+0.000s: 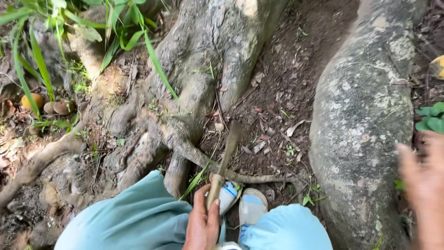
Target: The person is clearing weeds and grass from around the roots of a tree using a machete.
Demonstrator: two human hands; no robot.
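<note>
left hand (202,225) tight around wooden-handled tool (225,160), right hand (423,185) blurred

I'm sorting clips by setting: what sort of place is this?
Outdoors, likely woodland or a garden: bare soil with dead leaves, thick tree roots and green plants. The left hand grips a tool.

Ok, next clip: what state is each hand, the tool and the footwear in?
left hand: closed around the tool's handle
right hand: blurred, at the frame's right edge, holding nothing visible
tool: gripped, blade pointing up toward the tree roots
sandals: worn, standing on bare soil
</note>
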